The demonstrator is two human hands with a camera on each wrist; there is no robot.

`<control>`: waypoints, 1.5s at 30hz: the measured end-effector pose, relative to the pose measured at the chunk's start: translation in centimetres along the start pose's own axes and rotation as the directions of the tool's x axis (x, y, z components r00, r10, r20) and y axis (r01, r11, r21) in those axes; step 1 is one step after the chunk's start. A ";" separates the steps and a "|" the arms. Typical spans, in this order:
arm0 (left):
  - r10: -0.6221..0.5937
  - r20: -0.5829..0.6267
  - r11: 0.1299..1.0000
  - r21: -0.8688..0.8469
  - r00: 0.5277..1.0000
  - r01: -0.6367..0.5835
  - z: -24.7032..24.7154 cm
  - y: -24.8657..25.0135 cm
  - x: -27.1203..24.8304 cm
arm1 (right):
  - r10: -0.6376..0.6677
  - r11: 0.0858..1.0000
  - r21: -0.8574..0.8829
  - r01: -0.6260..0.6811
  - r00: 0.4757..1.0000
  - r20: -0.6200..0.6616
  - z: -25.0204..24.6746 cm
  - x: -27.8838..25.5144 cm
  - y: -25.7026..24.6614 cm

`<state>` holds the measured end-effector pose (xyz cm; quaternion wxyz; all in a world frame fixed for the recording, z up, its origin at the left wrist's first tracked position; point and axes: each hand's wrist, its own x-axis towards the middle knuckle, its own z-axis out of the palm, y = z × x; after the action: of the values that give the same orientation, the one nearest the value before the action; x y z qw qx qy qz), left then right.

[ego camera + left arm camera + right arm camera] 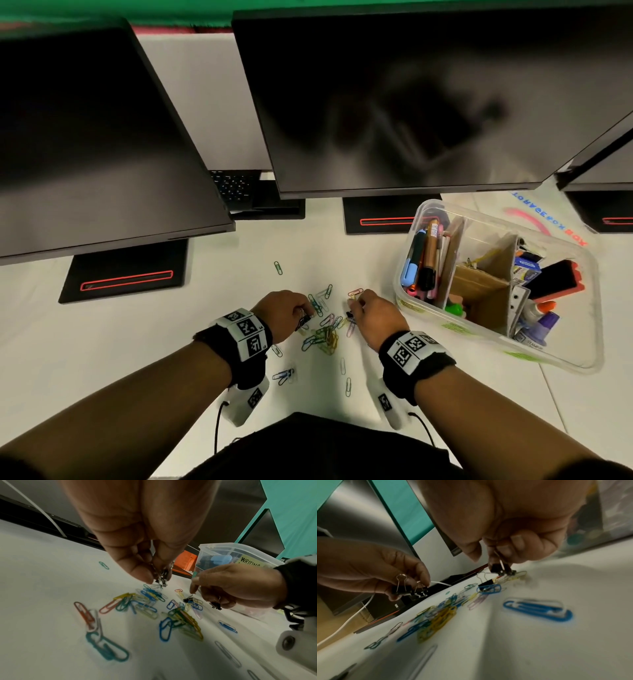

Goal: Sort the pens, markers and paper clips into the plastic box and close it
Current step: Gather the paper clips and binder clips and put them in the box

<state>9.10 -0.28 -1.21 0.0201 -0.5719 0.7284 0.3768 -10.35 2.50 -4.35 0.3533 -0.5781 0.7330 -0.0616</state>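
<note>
pinching black binder clips (409,590), left hand (286,310) and right hand (375,313) hover over scattered paper clips (323,334).

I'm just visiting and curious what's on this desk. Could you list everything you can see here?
paper clips: many, mixed colours, scattered on the table between the hands
binder clips: several, black; one lies on the pile, others are pinched in both hands
plastic box: one, clear, open, right of the pile, with cardboard dividers
pens and markers: several, mixed colours, in the box's left compartment
glue bottles and eraser: a few, in the box's right compartment
monitors: at least three, black, at the back
table: one, white
left hand: fingers pinch binder clips
right hand: fingers pinch a binder clip
</note>
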 end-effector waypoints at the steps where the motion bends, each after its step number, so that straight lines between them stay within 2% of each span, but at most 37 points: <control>1: 0.001 -0.002 1.000 0.003 1.000 -0.001 0.0 -0.1 -0.1 | 0.015 1.000 -0.020 -0.014 0.999 0.038 0.2 0.1 -0.2; 5: 0.012 0.000 1.000 -0.003 1.000 -0.012 0.0 0.0 -0.3 | 0.036 0.985 -0.170 -0.007 0.985 0.171 0.3 0.3 -1.2; 8: 0.024 -0.017 1.000 -0.005 1.000 -0.024 -0.1 0.0 -0.3 | 0.020 0.991 -0.136 0.000 0.989 0.144 -0.2 0.0 -0.8; 12: 0.013 -0.021 1.000 -0.014 1.000 -0.013 0.3 -0.3 -0.4 | 0.024 0.997 -0.071 -0.024 1.000 -0.001 -0.5 -0.6 0.3; 16: -0.028 0.007 0.999 -0.018 1.000 0.028 1.2 -0.9 -0.5 | 0.071 0.987 -0.154 -0.053 0.991 0.116 0.3 -1.9 0.7; 19: -0.064 0.008 0.998 -0.020 0.998 0.064 1.6 -1.3 -0.6 | 0.045 0.972 -0.233 -0.012 0.990 0.134 1.2 -2.4 0.5; 21: -0.090 0.001 0.996 -0.002 0.996 0.090 1.5 -1.5 -0.5 | 0.019 0.975 -0.224 0.009 0.992 0.122 1.7 -2.1 0.3; 25: -0.110 -0.012 0.994 -0.005 0.994 0.110 0.8 -2.1 -0.6 | -0.118 0.985 -0.100 0.140 0.973 0.201 2.1 -1.8 -0.8; 28: -0.079 -0.010 0.996 -0.045 0.997 0.079 0.7 -2.6 -0.9 | -0.142 0.984 -0.093 0.154 0.981 0.130 1.4 -1.9 -0.9; 30: -0.040 -0.024 0.998 -0.048 0.999 0.039 0.6 -3.0 -1.2 | -0.062 0.986 -0.146 0.077 0.993 0.104 0.8 -2.1 -0.2; 32: -0.004 -0.015 1.000 -0.003 1.000 0.004 0.1 -3.4 -1.7 | 0.048 0.974 -0.224 -0.015 0.989 0.142 0.2 -2.3 0.7; 34: -0.025 0.056 0.995 0.096 0.998 0.019 -0.3 -4.1 -2.3 | 0.120 0.962 -0.265 -0.065 0.973 0.195 0.1 -2.6 1.1; 37: -0.092 0.161 0.959 0.280 0.983 0.044 0.1 -4.9 -3.4 | 0.116 0.969 -0.241 -0.059 0.966 0.229 0.6 -2.8 0.8; 39: -0.090 0.192 0.948 0.318 0.977 0.025 1.0 -5.1 -3.6 | 0.082 0.979 -0.201 -0.036 0.971 0.224 1.2 -2.6 0.1; 45: -0.061 0.055 0.997 0.059 0.997 0.057 4.0 -3.4 -1.5 | -0.093 0.992 -0.058 0.108 0.970 0.226 2.2 -1.0 -1.9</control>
<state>10.91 2.98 -5.16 0.0683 -0.5814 0.7209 0.3710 -7.42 3.48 -4.53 0.4090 -0.6298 0.6603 0.0116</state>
